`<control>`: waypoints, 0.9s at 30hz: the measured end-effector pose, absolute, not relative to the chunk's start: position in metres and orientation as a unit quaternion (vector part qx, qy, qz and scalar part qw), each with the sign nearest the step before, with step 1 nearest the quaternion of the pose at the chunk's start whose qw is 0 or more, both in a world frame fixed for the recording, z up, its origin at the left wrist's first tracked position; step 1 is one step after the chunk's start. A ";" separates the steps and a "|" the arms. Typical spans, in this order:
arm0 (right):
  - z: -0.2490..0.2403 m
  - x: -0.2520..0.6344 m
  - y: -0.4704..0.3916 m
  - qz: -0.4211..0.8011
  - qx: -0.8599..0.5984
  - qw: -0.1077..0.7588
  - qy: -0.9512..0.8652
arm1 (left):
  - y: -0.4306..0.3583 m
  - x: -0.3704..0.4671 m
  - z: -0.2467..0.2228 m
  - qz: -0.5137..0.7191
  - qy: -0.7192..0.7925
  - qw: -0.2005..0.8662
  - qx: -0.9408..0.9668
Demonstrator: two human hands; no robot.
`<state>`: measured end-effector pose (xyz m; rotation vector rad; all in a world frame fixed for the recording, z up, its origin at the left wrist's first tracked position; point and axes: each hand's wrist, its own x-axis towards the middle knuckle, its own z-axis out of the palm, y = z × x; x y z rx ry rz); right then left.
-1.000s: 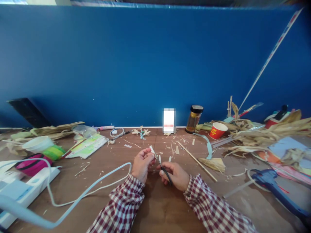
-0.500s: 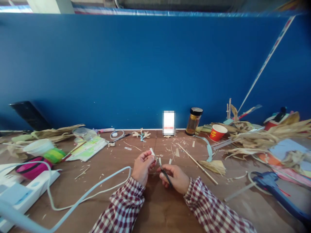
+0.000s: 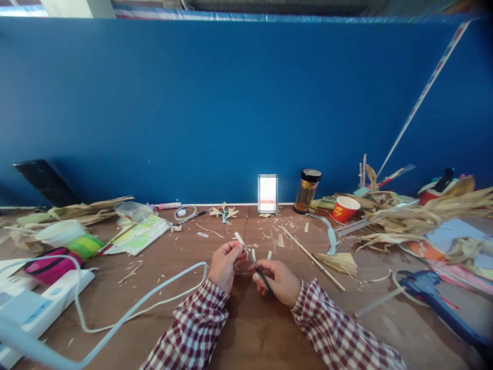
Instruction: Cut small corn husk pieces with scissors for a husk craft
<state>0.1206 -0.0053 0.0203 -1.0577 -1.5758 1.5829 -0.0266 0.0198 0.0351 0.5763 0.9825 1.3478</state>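
Evidently, your left hand [image 3: 225, 264] pinches a narrow pale strip [image 3: 239, 238] between thumb and fingertips, at eleven o'clock from the scissors [image 3: 264, 280], likely to steady it near the blades. Your right hand [image 3: 281, 281] curls closed around their dark handles, probably for control. Your left fingers hide the strip's lower part, so I can't tell whether the blades touch it or how far they gape. At three o'clock, the glue gun [image 3: 421, 283] runs out of view.

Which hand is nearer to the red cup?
Right. The right hand, on the scissors, is to the near left of the red cup; the left hand, pinching a white strip, is farther left.
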 end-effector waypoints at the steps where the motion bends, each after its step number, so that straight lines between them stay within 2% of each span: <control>1: 0.022 0.120 -0.006 0.605 -0.406 0.331 -0.600 | 0.020 -0.027 0.035 0.589 0.432 0.635 0.251; 27: 0.017 0.122 -0.004 0.607 -0.385 0.335 -0.609 | 0.019 -0.026 0.037 0.586 0.465 0.614 0.252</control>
